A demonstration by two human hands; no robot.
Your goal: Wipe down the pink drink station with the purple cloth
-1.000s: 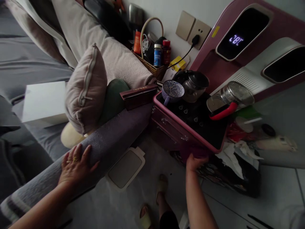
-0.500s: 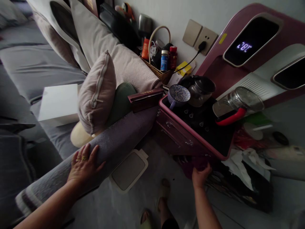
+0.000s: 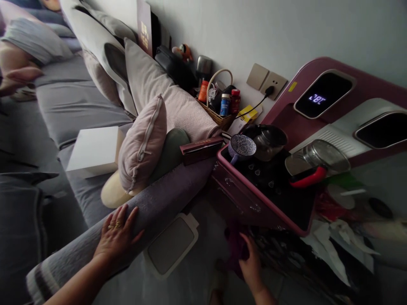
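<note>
My left hand (image 3: 116, 233) lies flat on the grey sofa armrest (image 3: 162, 197), fingers spread, two rings on one finger. Low at the right, my right hand (image 3: 251, 258) is closed on a dark purple cloth (image 3: 234, 243) that hangs beside the lower part of the maroon tea cabinet (image 3: 241, 190). Its fingertips are partly hidden by the cloth. Below the armrest, between my hands, stands a bin with a pale-rimmed lid (image 3: 173, 245). A patterned cup (image 3: 242, 146), a glass kettle (image 3: 269, 142) and a red-handled glass jug (image 3: 313, 163) stand on the cabinet top.
A pink cushion (image 3: 144, 146) and a white box (image 3: 95, 148) rest on the grey sofa. A wicker basket (image 3: 219, 118) holds bottles near the wall. White tissues (image 3: 330, 250) lie right of the cabinet. Another person's bare legs (image 3: 15, 67) show at far left.
My right hand has moved left and down with the purple cloth, away from the cabinet's base. My left hand stays on the armrest. The view has tilted up slightly.
</note>
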